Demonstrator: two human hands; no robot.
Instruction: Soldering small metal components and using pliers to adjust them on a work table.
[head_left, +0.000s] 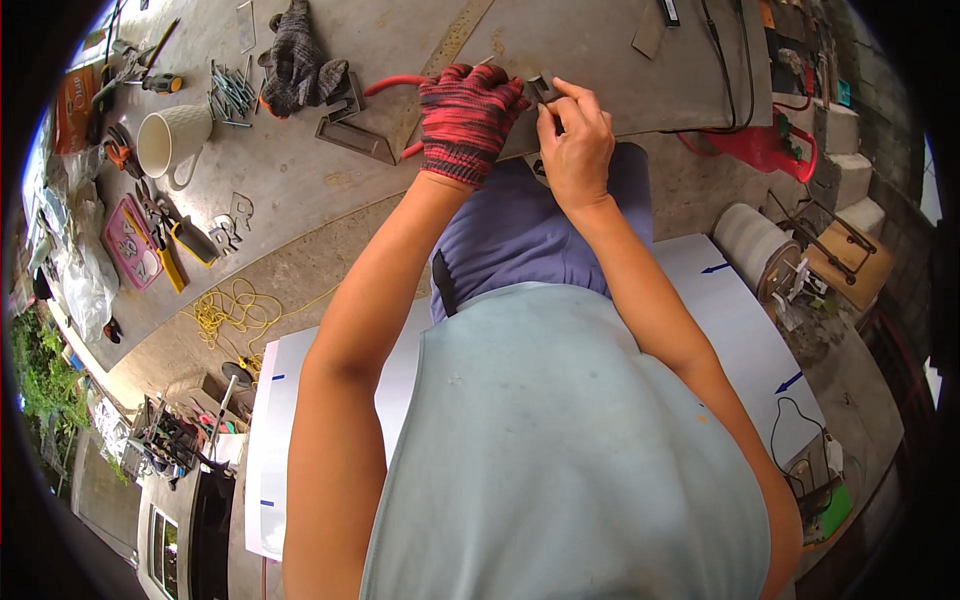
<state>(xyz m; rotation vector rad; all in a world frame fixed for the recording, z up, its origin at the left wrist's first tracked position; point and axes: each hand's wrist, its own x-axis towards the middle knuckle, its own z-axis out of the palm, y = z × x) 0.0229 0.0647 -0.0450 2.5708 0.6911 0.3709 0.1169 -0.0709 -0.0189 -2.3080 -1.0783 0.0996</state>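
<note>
My left hand [462, 122], in a red and black knit glove, is closed around a red-handled tool that looks like pliers [393, 83]. Its two handles stick out leftward, spread apart, while the glove covers most of the rest. Just to the right, my bare right hand [578, 150] has its thumb and fingers bent in a pinch at a small bent strip of dark metal [540, 89]. Both hands are close together over the near edge of the grey worktable [590, 60]. Left of the pliers lies an angular metal letter shape [355, 138].
A grey glove [297, 62], several nails [231, 95], a white mug [172, 140], small metal letters [232, 222], a pink tray [128, 240] and hand tools spread leftward. A metal strip [455, 40] lies beyond my left hand. Black cables [745, 70] hang over the right edge.
</note>
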